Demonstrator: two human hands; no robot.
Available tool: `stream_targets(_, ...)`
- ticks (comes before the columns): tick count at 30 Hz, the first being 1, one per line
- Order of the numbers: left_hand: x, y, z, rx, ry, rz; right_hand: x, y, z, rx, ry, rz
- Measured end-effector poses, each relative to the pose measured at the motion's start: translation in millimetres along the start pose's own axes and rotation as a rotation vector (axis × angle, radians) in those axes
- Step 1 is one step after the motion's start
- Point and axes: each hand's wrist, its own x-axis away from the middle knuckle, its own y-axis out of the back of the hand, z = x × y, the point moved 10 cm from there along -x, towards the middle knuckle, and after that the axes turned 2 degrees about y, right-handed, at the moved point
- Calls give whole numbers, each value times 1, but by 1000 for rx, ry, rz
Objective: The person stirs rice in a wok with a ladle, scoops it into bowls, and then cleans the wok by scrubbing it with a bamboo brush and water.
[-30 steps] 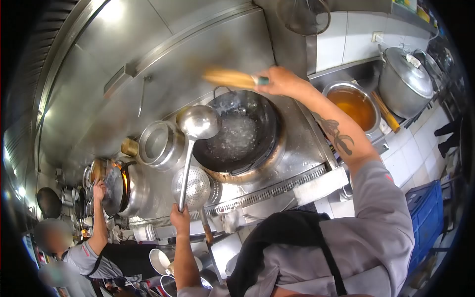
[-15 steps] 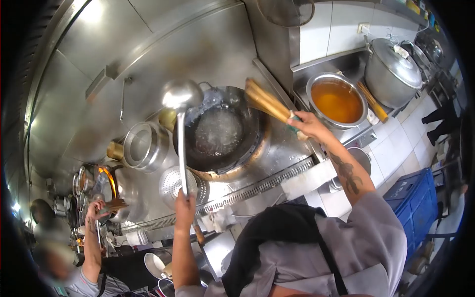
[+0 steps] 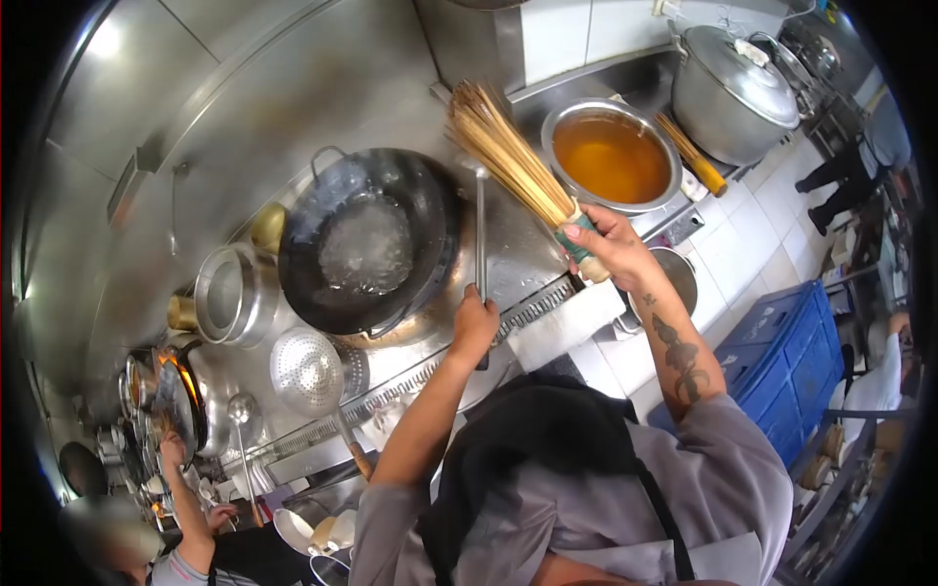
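My right hand [image 3: 604, 244] grips the green-wrapped handle of a bamboo wok brush [image 3: 508, 156], whose bristles point up and left past the rim of the wok. My left hand [image 3: 476, 322] holds the thin metal handle of a ladle [image 3: 480, 230]. The handle stands upright just right of the wok, and its bowl end is hidden behind the brush. The black wok [image 3: 366, 239] sits in the stove ring and holds bubbling, steaming water.
A steel basin of orange liquid [image 3: 611, 156] and a big lidded pot [image 3: 733, 83] stand to the right. A perforated strainer [image 3: 308, 371] and a steel container [image 3: 230, 293] lie left of the wok. A co-worker's hand [image 3: 174, 451] works at the far-left burner. Blue crates [image 3: 791, 361] stand at the right.
My left hand carried the ladle from over the wok's left side to its right side. My right hand drew the brush out of the wok toward me.
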Motion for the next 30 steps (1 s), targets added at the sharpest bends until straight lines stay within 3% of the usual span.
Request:
stream_targets(3,0,-51,17,56,98,47,10,10,-10,-17,-61,-33)
stream_targets(7,3,-96,20,254,-32,-67,25,21,-15,-70,-114,-69)
stream_targets(9,4,-152,40,624,401,299,26,21,-13,-17,-98,-68)
stream_targets(13,-3,-171,8,668,167,640,23,22,-17,64,-110,-66)
stream_targets(17,13,-137,4,661,217,637,8,-8,-7,-8,-38,98)
stream_targets(19,32,-114,-1,726,169,707,-9,-34,30,518,367,132)
stream_targets(20,43,-98,1,733,184,681,-21,-42,25,620,299,168)
stream_targets(21,53,-79,-3,738,164,667,-31,-60,28,615,316,214)
stream_targets(23,73,-44,-6,675,62,625,-49,-100,38,905,375,272)
stream_targets(24,84,-25,-4,687,65,584,-50,-135,55,1032,557,358)
stream_targets(25,97,-7,-4,667,43,570,-58,-157,56,1031,579,395)
stream_targets(27,125,24,4,657,26,521,-65,-215,36,1460,700,647)
stream_targets(29,151,57,18,715,13,368,-78,-262,6,1533,731,754)
stream_targets(30,165,65,27,723,11,335,-89,-281,-31,1680,631,896)
